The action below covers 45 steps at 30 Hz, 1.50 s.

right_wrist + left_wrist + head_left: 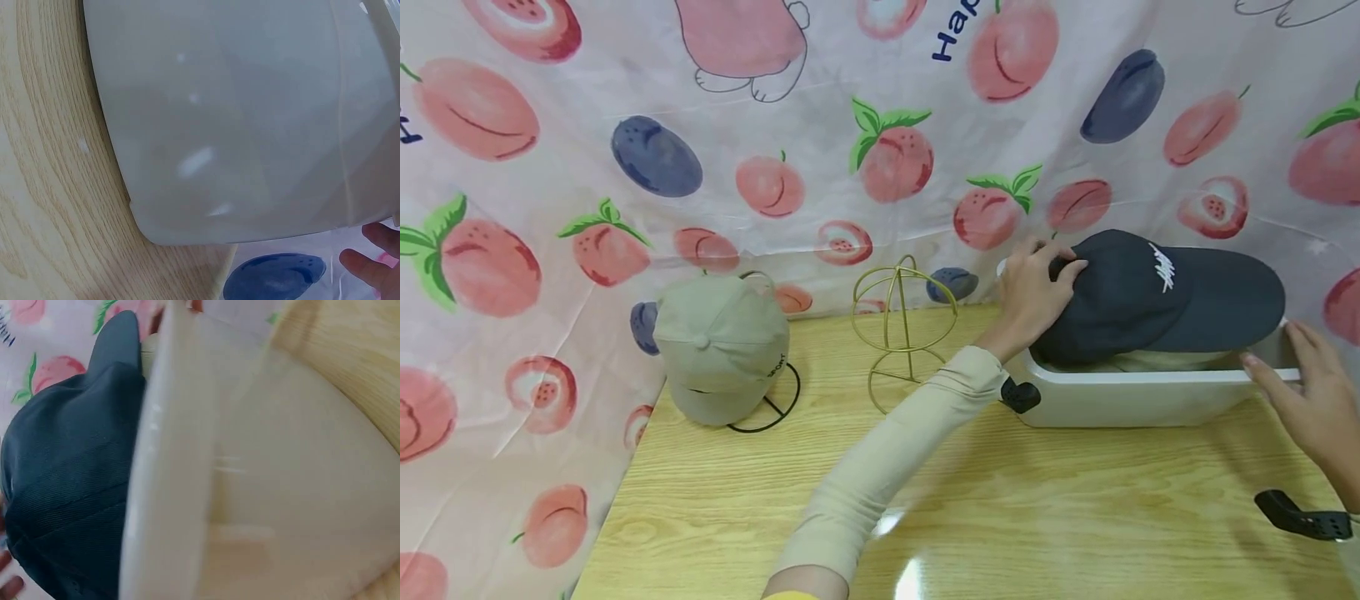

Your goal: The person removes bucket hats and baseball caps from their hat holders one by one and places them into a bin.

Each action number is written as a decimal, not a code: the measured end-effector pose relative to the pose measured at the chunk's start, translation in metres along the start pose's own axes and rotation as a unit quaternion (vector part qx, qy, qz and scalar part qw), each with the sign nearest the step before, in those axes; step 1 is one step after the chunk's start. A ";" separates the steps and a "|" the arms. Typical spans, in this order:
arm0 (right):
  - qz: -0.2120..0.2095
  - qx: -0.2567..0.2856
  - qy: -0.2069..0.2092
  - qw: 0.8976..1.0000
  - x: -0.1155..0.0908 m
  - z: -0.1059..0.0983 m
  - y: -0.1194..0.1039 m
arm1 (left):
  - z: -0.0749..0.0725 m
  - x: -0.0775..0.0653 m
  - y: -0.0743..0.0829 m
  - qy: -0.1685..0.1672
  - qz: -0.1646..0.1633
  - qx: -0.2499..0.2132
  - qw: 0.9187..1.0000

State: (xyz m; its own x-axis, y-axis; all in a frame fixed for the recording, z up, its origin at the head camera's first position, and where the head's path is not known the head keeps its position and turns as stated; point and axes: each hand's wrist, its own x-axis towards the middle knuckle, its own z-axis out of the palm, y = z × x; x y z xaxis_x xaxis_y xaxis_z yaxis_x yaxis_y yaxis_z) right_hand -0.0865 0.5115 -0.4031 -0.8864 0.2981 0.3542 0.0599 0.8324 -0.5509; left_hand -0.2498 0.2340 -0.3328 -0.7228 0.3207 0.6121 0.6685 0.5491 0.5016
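Note:
A dark navy baseball cap with a white scribble mark lies on top of a white plastic bin, its brim towards the right. My left hand pinches the back of this cap at the bin's left end. In the left wrist view, only some of its fingertips show beside the cap. My right hand rests at the bin's right front corner, fingers extended and thumb near the front rim. Below the dark cap, something beige shows inside the bin, mostly hidden.
A gold wire hat stand stands bare left of the bin. Further left, a beige cap sits on a black wire stand. Peach-print cloth hangs behind the wooden table.

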 end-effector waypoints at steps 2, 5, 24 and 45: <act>0.000 0.000 -0.001 1.000 0.000 0.000 -0.001 | -0.004 -0.002 0.000 -0.025 0.049 -0.003 0.998; -0.001 0.010 0.012 1.000 -0.002 0.000 -0.001 | -0.008 -0.006 0.004 -0.101 0.093 -0.004 0.990; -0.007 0.024 0.032 0.999 -0.001 0.002 -0.006 | -0.029 -0.023 0.008 -0.177 0.106 0.003 0.978; 0.010 0.026 0.029 0.999 -0.001 0.005 -0.006 | -0.098 -0.037 -0.009 -0.171 0.132 0.020 0.976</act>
State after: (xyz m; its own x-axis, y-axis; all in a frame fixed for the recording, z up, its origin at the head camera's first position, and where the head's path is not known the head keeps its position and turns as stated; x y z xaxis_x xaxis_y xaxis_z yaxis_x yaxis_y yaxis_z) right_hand -0.0881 0.5034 -0.4036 -0.8568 0.3421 0.3857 0.0517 0.8014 -0.5958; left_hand -0.2118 0.1417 -0.2999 -0.5478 0.6897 0.4736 0.8365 0.4406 0.3258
